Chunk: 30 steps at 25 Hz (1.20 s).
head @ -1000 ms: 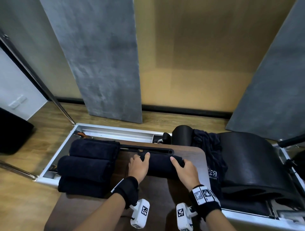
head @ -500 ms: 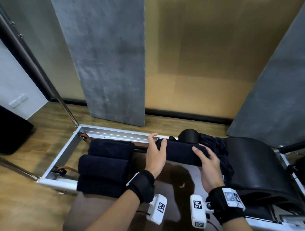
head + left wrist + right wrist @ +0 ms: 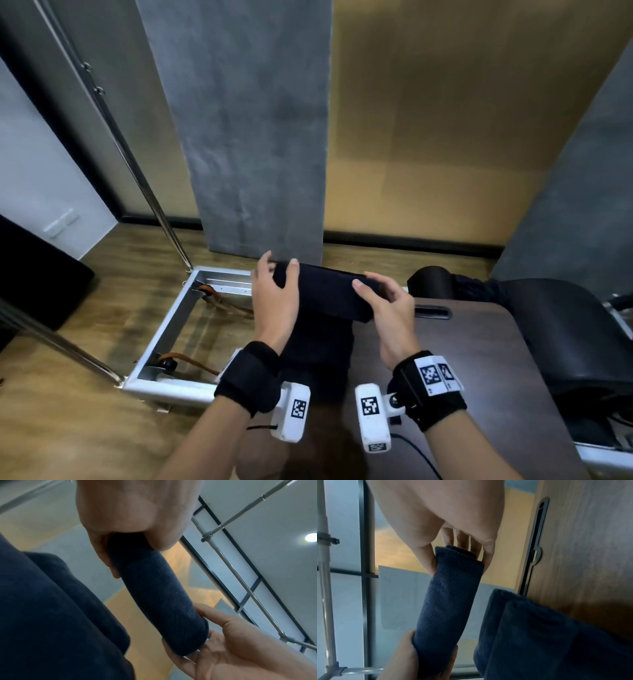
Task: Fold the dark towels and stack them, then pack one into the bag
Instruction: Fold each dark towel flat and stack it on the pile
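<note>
A folded dark navy towel [image 3: 325, 291] hangs in the air, held level by both hands. My left hand [image 3: 274, 294] grips its left end, thumb and fingers wrapped round it [image 3: 130, 536]. My right hand [image 3: 383, 305] pinches the right end between thumb and fingers [image 3: 458, 555]. Directly below lies a stack of folded dark towels [image 3: 318, 349] on the left part of the brown table [image 3: 479, 359]. The stack also shows in the wrist views [image 3: 51, 615] [image 3: 539, 635]. A dark crumpled fabric piece [image 3: 479, 287] lies beyond the table at the right.
An open metal frame [image 3: 164, 329] with brown straps lies on the wooden floor left of the table. A black roller [image 3: 431, 281] and a large black padded barrel [image 3: 565, 342] stand at the right. A slanted metal pole [image 3: 137, 164] rises at the left.
Both hands lifted the folded towel off the table and carried it left, so it now hangs over the towel stack. The head view swung left too.
</note>
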Each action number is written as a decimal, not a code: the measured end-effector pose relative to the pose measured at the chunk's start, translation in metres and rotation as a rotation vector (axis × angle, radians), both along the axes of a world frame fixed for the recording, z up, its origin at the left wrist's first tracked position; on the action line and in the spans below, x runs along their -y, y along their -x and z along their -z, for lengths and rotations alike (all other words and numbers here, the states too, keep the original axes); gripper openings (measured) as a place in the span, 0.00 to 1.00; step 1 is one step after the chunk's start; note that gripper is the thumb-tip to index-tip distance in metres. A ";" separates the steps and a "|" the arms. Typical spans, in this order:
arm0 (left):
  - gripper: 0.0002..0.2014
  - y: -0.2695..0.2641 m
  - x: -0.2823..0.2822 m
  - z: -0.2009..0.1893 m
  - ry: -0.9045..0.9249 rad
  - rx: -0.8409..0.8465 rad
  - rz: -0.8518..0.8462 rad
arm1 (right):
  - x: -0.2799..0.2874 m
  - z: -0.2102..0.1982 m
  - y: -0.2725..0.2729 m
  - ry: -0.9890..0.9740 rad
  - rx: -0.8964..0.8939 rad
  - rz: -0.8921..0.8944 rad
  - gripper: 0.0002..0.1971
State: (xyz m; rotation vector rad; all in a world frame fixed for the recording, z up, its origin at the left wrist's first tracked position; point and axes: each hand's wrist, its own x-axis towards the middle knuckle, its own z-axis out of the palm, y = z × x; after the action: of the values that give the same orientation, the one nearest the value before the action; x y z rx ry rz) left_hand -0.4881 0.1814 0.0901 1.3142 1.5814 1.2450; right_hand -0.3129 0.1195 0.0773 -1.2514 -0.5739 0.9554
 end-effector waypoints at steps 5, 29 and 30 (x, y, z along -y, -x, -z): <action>0.14 0.034 0.003 0.028 0.123 0.030 -0.047 | -0.001 0.020 0.038 0.079 0.170 0.087 0.11; 0.08 -0.024 0.089 0.014 -0.586 0.005 0.127 | 0.089 0.017 -0.017 0.268 0.250 -0.044 0.24; 0.05 -0.045 0.100 0.014 -0.534 0.048 0.257 | 0.101 0.017 -0.034 0.292 0.265 -0.054 0.22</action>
State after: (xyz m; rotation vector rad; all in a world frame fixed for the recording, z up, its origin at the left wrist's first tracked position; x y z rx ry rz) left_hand -0.4436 0.0818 0.0761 1.7341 1.0329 1.5764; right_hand -0.2784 0.0181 0.0607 -1.6464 -0.6946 0.9482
